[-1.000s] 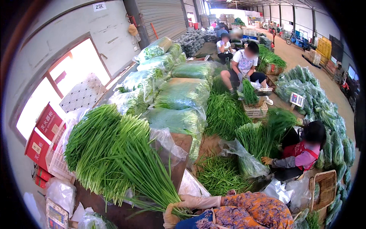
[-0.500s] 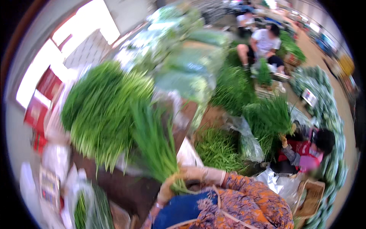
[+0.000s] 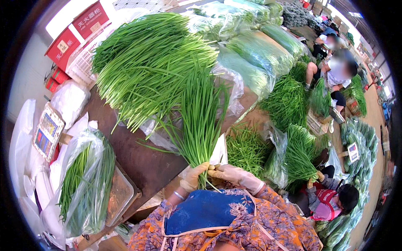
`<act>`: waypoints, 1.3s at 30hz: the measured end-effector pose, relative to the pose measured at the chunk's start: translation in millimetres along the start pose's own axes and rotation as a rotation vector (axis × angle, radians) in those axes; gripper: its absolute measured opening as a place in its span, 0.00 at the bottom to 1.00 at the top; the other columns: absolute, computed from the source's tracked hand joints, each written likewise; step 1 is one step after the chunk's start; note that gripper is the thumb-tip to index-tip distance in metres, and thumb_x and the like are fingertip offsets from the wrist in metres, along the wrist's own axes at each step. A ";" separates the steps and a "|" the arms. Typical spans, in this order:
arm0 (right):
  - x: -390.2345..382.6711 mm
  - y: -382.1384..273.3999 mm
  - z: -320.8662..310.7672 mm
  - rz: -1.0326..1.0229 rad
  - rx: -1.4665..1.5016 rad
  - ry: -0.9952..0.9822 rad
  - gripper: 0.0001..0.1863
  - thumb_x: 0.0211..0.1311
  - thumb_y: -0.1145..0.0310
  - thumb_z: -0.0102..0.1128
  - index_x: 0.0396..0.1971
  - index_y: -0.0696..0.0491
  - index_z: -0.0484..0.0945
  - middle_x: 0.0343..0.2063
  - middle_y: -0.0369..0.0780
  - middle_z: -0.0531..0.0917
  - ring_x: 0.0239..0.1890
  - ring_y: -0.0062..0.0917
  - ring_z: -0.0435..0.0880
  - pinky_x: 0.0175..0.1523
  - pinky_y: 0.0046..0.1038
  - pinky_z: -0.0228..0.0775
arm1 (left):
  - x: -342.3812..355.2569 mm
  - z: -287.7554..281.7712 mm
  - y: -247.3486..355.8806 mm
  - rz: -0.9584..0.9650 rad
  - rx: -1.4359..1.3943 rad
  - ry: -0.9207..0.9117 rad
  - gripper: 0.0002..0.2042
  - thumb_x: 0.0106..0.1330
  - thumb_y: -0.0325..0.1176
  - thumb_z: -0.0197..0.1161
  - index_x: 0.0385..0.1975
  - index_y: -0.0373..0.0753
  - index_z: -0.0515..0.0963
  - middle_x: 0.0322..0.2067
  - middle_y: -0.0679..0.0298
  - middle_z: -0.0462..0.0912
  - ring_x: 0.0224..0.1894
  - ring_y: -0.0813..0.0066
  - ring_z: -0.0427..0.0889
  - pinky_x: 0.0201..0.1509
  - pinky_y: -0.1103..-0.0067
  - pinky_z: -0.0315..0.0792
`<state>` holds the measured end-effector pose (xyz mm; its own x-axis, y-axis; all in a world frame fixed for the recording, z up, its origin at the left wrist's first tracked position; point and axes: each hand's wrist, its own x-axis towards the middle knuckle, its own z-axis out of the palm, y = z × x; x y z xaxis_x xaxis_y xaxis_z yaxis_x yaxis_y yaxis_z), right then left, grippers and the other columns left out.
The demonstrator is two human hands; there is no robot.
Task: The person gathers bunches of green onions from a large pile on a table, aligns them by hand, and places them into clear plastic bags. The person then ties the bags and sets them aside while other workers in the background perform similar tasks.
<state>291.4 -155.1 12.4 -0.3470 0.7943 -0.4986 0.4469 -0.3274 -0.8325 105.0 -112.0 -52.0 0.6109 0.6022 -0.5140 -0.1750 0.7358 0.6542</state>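
Observation:
My left hand [image 3: 192, 176], in a cream glove, closes round the stem ends of a bunch of long green chives [image 3: 194, 121], close in front of my blue apron. My right hand [image 3: 232, 175], in a paler glove, grips the same stems beside it. The bunch fans away from me over the dark table [image 3: 142, 165], its tips touching a large heap of loose chives [image 3: 134, 58] on crumpled clear plastic. To my left, a bag of greens [image 3: 83, 188] lies in a metal pan [image 3: 123, 201] next to a scale's display panel [image 3: 48, 129].
Packed bags of greens [image 3: 261, 52] stand beyond the table. Loose green piles [image 3: 247, 150] lie at right. A nearby co-worker [image 3: 328, 198] handles chives; others [image 3: 335, 73] sit farther off among crates [image 3: 316, 123]. Red boxes [image 3: 63, 48] and white plastic sheets [image 3: 27, 150] are at left.
The view has swung downward and left, bringing the pan and scale panel further in. My hands still hold the bunch, which now stands more upright in the picture, with stems gathered between both hands.

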 end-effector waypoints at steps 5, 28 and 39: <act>4.6 20.9 -5.7 0.044 0.209 0.365 0.13 0.55 0.64 0.61 0.33 0.59 0.75 0.25 0.37 0.80 0.27 0.18 0.76 0.35 0.22 0.69 | 5.3 19.0 6.3 0.050 0.131 0.186 0.05 0.54 0.27 0.61 0.30 0.36 0.75 0.24 0.66 0.78 0.20 0.80 0.74 0.21 0.83 0.69; 61.7 -3.2 8.2 -0.042 0.854 0.600 0.12 0.57 0.64 0.59 0.30 0.56 0.68 0.14 0.33 0.74 0.12 0.16 0.70 0.18 0.18 0.64 | -6.3 26.4 20.8 -0.125 -0.088 -0.092 0.13 0.57 0.27 0.58 0.42 0.42 0.68 0.28 0.69 0.72 0.22 0.78 0.74 0.25 0.80 0.71; 56.9 -1.5 32.2 -0.051 0.965 0.578 0.25 0.46 0.66 0.68 0.45 0.56 0.68 0.37 0.36 0.77 0.39 0.22 0.74 0.46 0.24 0.66 | 12.4 30.0 -5.8 0.486 1.398 0.407 0.21 0.51 0.31 0.60 0.44 0.33 0.65 0.26 0.49 0.76 0.28 0.53 0.78 0.29 0.63 0.69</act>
<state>244.4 -125.9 -22.5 0.2000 0.8539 -0.4804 -0.4689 -0.3471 -0.8122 136.8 -118.1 -45.6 0.4245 0.9033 -0.0626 0.6957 -0.2811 0.6610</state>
